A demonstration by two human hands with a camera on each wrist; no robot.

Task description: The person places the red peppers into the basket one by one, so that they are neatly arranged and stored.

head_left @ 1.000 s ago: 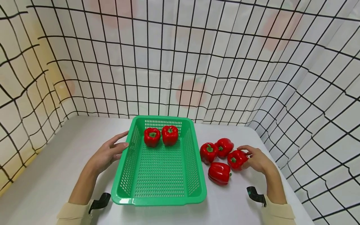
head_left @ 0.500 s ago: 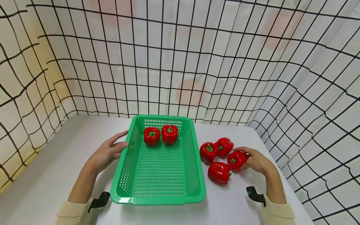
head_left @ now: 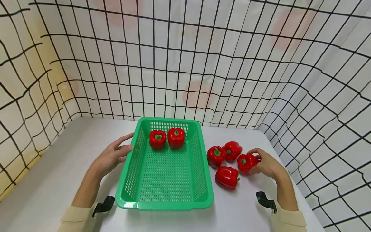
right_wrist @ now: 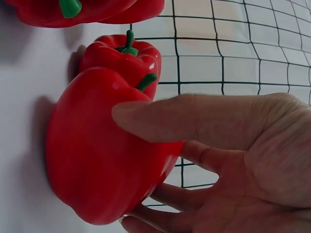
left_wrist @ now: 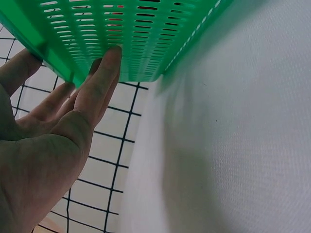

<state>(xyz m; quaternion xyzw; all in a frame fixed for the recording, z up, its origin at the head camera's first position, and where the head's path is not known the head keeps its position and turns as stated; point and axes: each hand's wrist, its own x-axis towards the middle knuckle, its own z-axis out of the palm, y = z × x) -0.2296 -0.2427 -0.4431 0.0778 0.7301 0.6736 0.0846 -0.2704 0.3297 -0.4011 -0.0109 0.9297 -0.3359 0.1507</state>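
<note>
The right hand (head_left: 266, 164) grips a red pepper (head_left: 246, 162) on the white table (head_left: 58, 167), thumb across its top and fingers curled under its far side, as the right wrist view shows. This held pepper lies on its side at the right end of a cluster of four, right of the basket (head_left: 165, 203). Just left of it sit two more peppers, one upright (head_left: 215, 156) with its green stem up and one (head_left: 233, 149) behind it, touching each other. A fourth pepper (head_left: 226, 178) lies nearer, just in front of the held one.

The left hand (head_left: 111, 156) rests against the left wall of the green slotted basket, fingers straight and together, the fingertips (left_wrist: 109, 60) pressed flat on the outside of the wall just under the rim. It holds nothing.

Inside the basket, two peppers stand side by side against the far wall, one on the left (head_left: 157, 139) and one on the right (head_left: 175, 138), touching.

A gridded white curtain (head_left: 185, 64) rings the table on the far, left and right sides.
</note>
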